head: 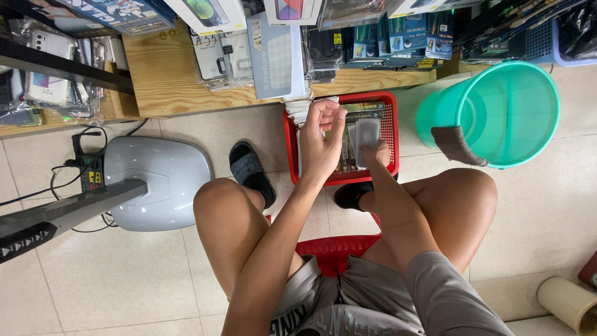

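grey flat packet (367, 132) | upright, among packets | in red basket (390, 118)

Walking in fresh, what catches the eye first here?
A bright green plastic bucket stands on the pale tiled floor at upper right. In the middle, a red plastic mesh basket of flat packets sits before the seated person, whose left hand and right hand reach into it.

Single head-mounted view, aimed steeply downward from above the seated person's lap, at close range; frame spans knees, red basket (341, 137), tiled floor (112, 280) and lower shelf edge (186, 81).
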